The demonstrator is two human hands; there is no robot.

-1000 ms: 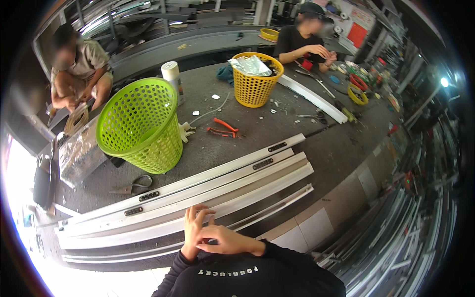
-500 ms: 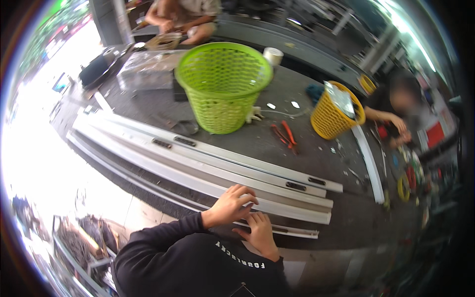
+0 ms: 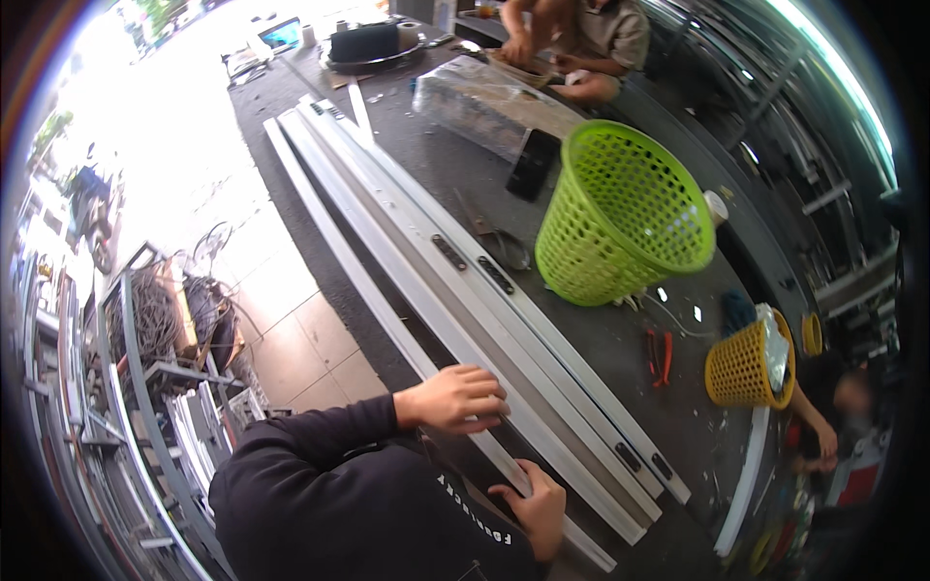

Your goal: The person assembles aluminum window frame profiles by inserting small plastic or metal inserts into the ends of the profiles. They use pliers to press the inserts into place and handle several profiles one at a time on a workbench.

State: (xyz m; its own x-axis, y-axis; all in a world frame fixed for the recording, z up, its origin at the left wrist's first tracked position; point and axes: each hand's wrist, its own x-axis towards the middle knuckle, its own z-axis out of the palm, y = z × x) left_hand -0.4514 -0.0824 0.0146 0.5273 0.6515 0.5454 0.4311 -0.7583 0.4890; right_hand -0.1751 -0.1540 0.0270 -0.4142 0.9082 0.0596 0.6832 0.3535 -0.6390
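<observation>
Several long pale metal profiles lie side by side on the dark worktable. My left hand (image 3: 453, 398) is over the nearest narrow profile (image 3: 376, 315), palm down, its fingers stretched out and slightly bent. Further down that same profile, my right hand (image 3: 541, 505) has its thumb on one side and its fingers on the other, closed round it. Beside it lies a wider profile (image 3: 436, 324). Dark slotted inserts (image 3: 449, 253) sit along the farther profiles.
A green perforated basket (image 3: 591, 237) stands beyond the profiles, with red-handled pliers (image 3: 660, 357) near it. Further right is a yellow basket (image 3: 738, 373) holding a clear plastic bag. One person (image 3: 610, 44) sits at the back; another person's arm (image 3: 814, 426) shows at right.
The view has swung left, so the profiles run more steeply and the baskets sit further right. My hands have moved apart, and the right one has closed on the nearest profile.
</observation>
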